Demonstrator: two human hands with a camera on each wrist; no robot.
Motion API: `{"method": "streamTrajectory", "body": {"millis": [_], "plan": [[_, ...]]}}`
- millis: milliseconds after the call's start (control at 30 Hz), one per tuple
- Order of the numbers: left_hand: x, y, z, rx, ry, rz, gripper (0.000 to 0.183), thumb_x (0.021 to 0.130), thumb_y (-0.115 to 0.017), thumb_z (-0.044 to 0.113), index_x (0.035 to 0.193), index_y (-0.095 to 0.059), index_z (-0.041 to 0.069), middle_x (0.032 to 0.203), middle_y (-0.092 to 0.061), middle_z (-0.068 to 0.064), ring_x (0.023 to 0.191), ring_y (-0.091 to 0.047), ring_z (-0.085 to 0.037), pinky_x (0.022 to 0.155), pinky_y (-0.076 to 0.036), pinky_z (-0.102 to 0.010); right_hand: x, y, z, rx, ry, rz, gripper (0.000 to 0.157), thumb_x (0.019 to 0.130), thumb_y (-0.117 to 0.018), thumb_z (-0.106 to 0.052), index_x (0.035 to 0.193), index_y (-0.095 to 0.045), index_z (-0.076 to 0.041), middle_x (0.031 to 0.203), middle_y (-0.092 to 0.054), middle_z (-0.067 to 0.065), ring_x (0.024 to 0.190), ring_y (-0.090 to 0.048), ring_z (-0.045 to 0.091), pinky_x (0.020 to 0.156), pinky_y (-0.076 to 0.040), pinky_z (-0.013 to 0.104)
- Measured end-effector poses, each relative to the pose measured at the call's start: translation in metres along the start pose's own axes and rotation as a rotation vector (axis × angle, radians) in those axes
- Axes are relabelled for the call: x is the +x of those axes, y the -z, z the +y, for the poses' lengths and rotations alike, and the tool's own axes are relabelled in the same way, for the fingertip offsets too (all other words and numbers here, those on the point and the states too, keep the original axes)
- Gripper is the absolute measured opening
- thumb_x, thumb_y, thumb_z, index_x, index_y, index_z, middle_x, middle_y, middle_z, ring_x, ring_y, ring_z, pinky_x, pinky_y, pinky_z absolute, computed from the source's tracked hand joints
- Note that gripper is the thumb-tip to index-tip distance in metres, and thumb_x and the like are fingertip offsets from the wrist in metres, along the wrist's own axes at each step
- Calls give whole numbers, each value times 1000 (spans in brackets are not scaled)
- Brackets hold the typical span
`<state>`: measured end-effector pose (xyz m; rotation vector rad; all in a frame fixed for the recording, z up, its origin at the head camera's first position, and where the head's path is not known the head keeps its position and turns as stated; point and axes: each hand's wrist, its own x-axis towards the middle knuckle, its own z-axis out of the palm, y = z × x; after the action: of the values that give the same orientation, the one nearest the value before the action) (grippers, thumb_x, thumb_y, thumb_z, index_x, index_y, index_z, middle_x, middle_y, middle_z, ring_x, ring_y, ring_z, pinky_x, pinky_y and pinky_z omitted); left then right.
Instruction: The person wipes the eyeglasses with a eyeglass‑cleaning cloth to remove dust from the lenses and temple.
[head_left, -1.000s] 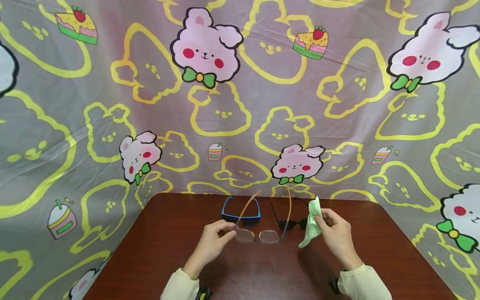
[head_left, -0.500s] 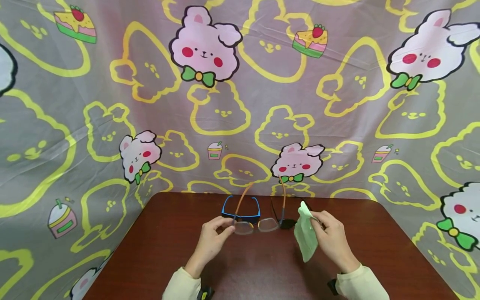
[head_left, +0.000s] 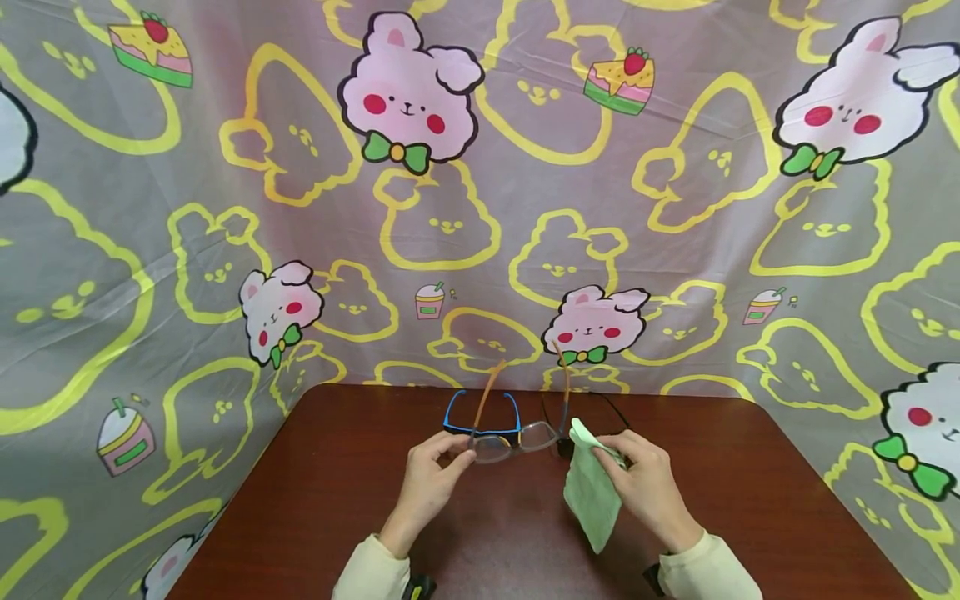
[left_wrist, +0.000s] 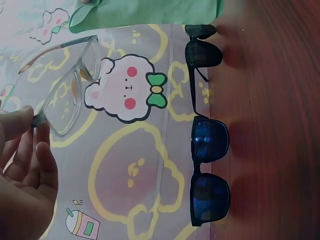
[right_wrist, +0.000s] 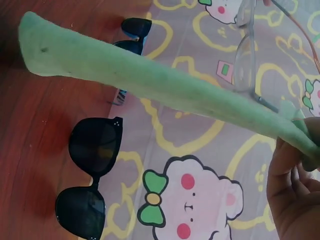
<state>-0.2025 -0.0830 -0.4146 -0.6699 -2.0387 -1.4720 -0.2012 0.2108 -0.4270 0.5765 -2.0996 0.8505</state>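
Note:
My left hand [head_left: 437, 477] pinches a pair of clear-framed eyeglasses [head_left: 537, 435] by the left hinge corner, holding them up with both brown temples spread open and pointing away. In the left wrist view the eyeglasses [left_wrist: 62, 102] show their transparent rims, with thumb and fingers at one end. My right hand [head_left: 647, 479] grips a pale green cloth [head_left: 592, 496] by its top edge. The cloth hangs down just right of the eyeglasses, its lower part loose. In the right wrist view the cloth [right_wrist: 150, 85] stretches edge-on from the fingers.
Blue-framed sunglasses [head_left: 483, 429] stand on the brown table [head_left: 315, 492] behind the eyeglasses. Black sunglasses [right_wrist: 95, 155] rest to their right, partly hidden by the cloth in the head view. A patterned curtain [head_left: 480, 200] rises along the table's back edge and sides.
My right hand has brought the cloth leftward toward the eyeglasses, and the cloth has unfolded downward. My left hand has raised the eyeglasses slightly and tilted their right side up.

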Motion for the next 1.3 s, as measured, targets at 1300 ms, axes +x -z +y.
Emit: {"method": "streamTrajectory", "body": {"millis": [1300], "plan": [[-4,-20,9,-35,-47,-78,13,76,-71,-10,88,-70,-4,74,-64,-8,62,-59,-23,52,-49,-28,-5,-35,-17,-211,233,-78,27,66,-80,4,89,-73,-7,82,-50,1,53,-38,1,44,-33,12]]}}
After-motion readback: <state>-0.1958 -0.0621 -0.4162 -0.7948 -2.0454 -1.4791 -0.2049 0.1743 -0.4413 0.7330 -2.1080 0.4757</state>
